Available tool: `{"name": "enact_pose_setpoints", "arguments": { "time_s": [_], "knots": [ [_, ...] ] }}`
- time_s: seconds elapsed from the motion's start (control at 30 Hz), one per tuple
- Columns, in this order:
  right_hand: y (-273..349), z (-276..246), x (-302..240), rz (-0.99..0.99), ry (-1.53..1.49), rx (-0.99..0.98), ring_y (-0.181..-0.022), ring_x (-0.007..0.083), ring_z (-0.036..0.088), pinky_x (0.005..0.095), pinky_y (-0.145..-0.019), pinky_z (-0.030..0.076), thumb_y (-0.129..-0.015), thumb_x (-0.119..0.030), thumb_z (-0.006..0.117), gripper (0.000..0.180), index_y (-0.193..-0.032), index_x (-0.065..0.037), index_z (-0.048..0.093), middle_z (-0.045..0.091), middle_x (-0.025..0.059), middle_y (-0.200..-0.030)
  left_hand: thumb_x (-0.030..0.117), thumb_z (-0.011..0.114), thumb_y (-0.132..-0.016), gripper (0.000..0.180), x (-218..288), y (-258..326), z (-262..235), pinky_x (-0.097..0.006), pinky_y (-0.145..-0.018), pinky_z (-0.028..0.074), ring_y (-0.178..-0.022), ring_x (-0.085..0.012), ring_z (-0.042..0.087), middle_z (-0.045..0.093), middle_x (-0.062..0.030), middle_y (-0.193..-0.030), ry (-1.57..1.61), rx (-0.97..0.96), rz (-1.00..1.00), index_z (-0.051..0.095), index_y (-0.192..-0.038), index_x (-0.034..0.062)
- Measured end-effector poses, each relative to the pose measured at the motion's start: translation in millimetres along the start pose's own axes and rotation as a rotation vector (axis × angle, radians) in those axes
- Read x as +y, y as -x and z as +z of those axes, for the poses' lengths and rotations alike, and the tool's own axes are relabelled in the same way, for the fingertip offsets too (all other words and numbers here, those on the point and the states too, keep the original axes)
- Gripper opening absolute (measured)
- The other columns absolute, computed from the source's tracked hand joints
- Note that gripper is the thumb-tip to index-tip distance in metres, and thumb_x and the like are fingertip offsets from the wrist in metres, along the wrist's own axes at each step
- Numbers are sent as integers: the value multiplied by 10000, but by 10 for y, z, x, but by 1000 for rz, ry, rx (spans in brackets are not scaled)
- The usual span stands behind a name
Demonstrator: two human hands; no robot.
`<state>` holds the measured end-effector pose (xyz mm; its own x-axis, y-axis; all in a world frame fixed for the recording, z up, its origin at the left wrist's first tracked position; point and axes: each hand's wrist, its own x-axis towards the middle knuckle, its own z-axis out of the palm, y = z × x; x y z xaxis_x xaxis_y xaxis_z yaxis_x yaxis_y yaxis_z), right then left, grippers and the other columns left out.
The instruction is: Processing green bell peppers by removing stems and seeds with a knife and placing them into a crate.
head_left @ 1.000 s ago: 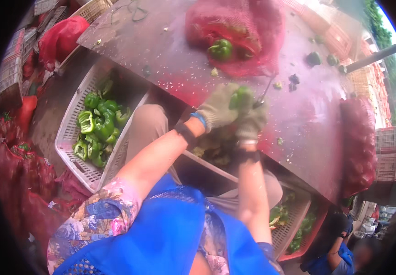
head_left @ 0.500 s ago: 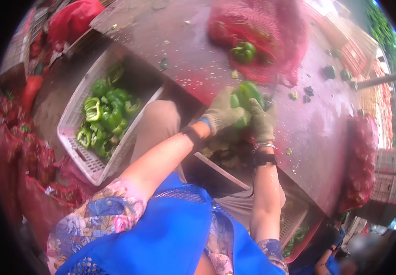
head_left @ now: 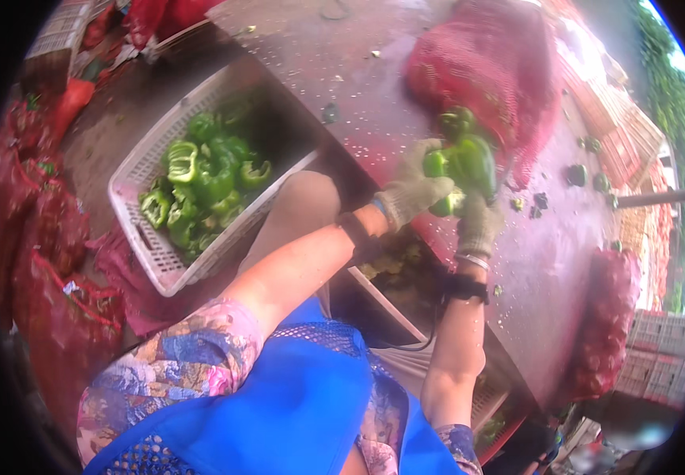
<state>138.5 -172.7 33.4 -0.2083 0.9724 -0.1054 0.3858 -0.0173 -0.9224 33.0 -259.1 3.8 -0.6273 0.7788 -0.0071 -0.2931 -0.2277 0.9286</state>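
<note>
Left gloved hand [head_left: 420, 188] grasping green pepper pieces [head_left: 435, 163]; right gloved hand [head_left: 479, 224] gripping larger pepper [head_left: 473, 168] over table [head_left: 528, 289]. Cut peppers [head_left: 216, 186] lying in white crate [head_left: 146, 247] beside knee [head_left: 311, 194]; whole-looking pepper [head_left: 456, 120] waiting by red mesh sack [head_left: 481, 59]: work seemingly standing midway. Pale seeds littering tabletop; stacked crates [head_left: 659, 348] standing beyond.

Held pepper [head_left: 475, 164] is glossy and smooth. Gloves [head_left: 415, 195] are matt, rough cloth. Crate [head_left: 164, 273] appears plastic; sack [head_left: 481, 67], mesh; vest [head_left: 287, 400], matt cloth.

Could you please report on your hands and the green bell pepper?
Left hand, right hand: both gloved, holding green bell pepper. Red mesh bag close beyond, another pepper at its near edge.
</note>
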Motion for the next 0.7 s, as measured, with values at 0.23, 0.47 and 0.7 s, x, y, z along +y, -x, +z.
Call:
{"name": "enact_pose_setpoints", "arguments": {
  "time_s": [0.23,0.47,0.7],
  "knots": [
    [444,-188,387,364,-403,-170,-458,62,497,224,-371,344,-883,-214,693,198,-990,-61,628,561,-15,-653,34,727,-713,638,-329,181,79,-316,-900,492,-1050,-168,565,559,-123,-1162,-149,-99,35,445,-1284,-4],
    [496,-273,676,478,-368,-166,-468,69,501,212,-383,366,-844,-215,717,209,-983,-78,644,557,-29,-662,34,684,-724,582,-394,457,175,-334,-940,474,-1079,-253,580,559,-146,-1172,-460,-93,296,473,-1265,11],
    [793,-219,687,326,-560,-43,-448,63,480,203,-366,353,-859,-194,678,178,-987,-76,642,550,-41,-674,13,665,-730,540,-497,534,261,-318,-894,487,-1036,-184,587,590,-100,-1126,-231,29,179,500,-1244,24]
  ]
}}
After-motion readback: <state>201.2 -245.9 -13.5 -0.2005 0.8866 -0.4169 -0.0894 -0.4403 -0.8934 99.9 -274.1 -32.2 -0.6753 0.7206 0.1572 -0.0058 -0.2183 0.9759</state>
